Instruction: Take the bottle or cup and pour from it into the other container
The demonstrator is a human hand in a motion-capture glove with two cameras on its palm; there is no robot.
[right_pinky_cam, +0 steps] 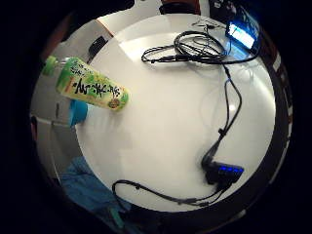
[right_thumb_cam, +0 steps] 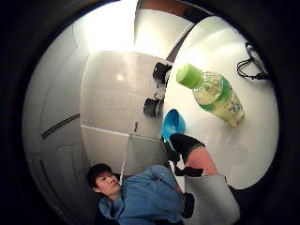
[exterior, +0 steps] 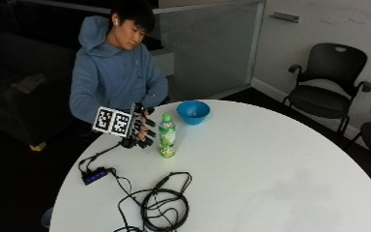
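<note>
Green-capped tea bottle (exterior: 167,137) stands upright on white counter (exterior: 269,164), blue bowl (exterior: 193,111) near behind; gloved right hand (exterior: 142,129) just beside it, fingers (exterior: 148,133) released, reaching step; next needs wrapping the bottle

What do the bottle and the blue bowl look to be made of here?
Bottle: looks like clear plastic, since pale liquid shows through above the glossy green printed label; its green cap looks like matte plastic. Blue bowl: probably moulded plastic, uniform bright colour with a smooth, slightly shiny surface, though glazed ceramic cannot be ruled out.
</note>
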